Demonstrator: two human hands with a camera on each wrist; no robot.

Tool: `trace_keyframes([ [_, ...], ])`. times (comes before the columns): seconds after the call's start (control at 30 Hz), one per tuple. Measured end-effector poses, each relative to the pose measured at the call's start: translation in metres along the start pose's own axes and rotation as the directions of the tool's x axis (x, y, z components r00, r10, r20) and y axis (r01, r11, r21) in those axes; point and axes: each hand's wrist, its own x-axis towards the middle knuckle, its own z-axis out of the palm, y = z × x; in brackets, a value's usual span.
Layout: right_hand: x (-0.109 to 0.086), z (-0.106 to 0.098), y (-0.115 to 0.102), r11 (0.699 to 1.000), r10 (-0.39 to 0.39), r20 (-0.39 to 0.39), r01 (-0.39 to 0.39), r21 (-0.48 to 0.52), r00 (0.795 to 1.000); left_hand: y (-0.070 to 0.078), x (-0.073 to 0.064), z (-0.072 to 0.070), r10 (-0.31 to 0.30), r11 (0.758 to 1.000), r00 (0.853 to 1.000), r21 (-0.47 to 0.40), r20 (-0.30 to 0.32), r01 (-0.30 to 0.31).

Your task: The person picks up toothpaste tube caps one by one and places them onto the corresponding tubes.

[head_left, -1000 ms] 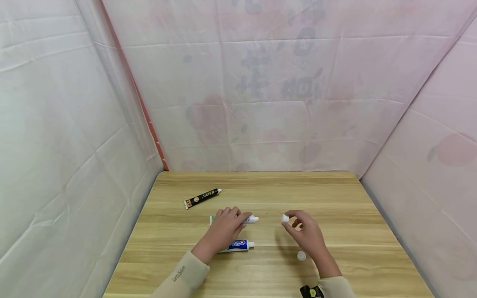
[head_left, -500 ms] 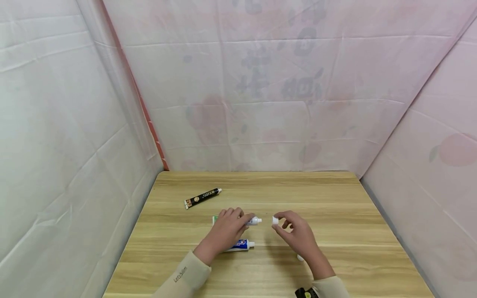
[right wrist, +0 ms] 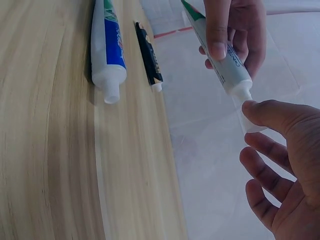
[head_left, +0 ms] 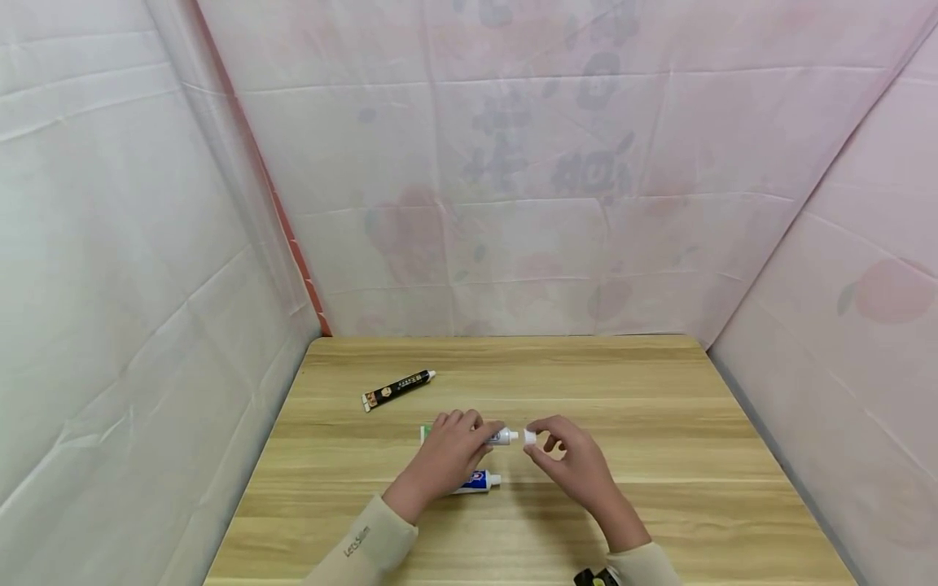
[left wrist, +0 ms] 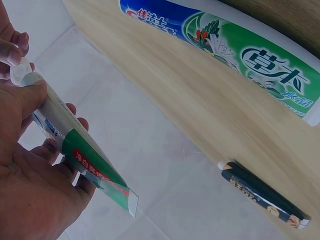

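Note:
My left hand (head_left: 447,460) grips a white and green toothpaste tube (left wrist: 95,162), its nozzle (head_left: 514,435) pointing right and bare in the head view. Between thumb and index finger, my right hand (head_left: 579,468) pinches a white cap (head_left: 530,437), held in line with that nozzle. In the right wrist view the cap (right wrist: 251,124) sits right at the nozzle's tip. A blue and green toothpaste tube (left wrist: 225,47) lies on the table nearer me, partly covered by my left hand in the head view; its white nozzle end (right wrist: 111,90) carries no larger cap.
Farther back on the left of the wooden table (head_left: 703,456) lies a slim black tube (head_left: 398,390) with a white tip. Pale printed cloth sheets (head_left: 513,268) hang behind the table and along both sides.
My right hand has moved left with the cap, close to the nozzle. The left hand has shifted slightly right with its tube. A loose cap on the table is now hidden by my right forearm.

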Motion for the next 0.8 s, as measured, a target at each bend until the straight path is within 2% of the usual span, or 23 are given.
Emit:
trace_keyframes([
  [0.53, 0.0027, 0.0046, -0.0057, 1.0, -0.005, 0.038, 0.004, 0.015, 0.999, -0.0002, 0.0011, 0.0049, 0.001, 1.0, 1.0, 0.0, 0.013, -0.001],
  [0.8, 0.004, 0.0045, -0.007, 1.0, -0.021, 0.047, 0.021, 0.013, 0.999, 0.0003, 0.0006, 0.002, 0.016, 1.0, 1.0, 0.002, 0.006, -0.016],
])
